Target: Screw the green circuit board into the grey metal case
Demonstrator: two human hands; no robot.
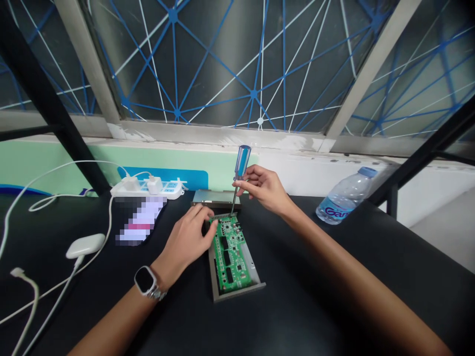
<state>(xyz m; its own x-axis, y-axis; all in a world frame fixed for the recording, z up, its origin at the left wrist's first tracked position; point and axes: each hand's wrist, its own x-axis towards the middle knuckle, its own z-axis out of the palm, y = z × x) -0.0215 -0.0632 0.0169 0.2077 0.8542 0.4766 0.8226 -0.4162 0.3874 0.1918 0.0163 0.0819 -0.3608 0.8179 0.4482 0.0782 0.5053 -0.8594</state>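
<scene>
A green circuit board [230, 254] lies in a shallow grey metal tray [237, 289] on the black table. My right hand [265, 189] pinches a screwdriver with a blue handle [240, 165], held upright with its tip on the board's far edge. My left hand [189, 237] rests on the tray's far left corner, fingers curled against the board. A smartwatch is on my left wrist. A grey metal cover [217, 198] lies just behind the tray.
A white power strip [148, 188] with plugged chargers sits at the back left, white cables [55, 282] and a white adapter [86, 245] trailing left. A plastic water bottle [347, 195] lies at right. A blurred flat object [143, 220] is beside my left hand.
</scene>
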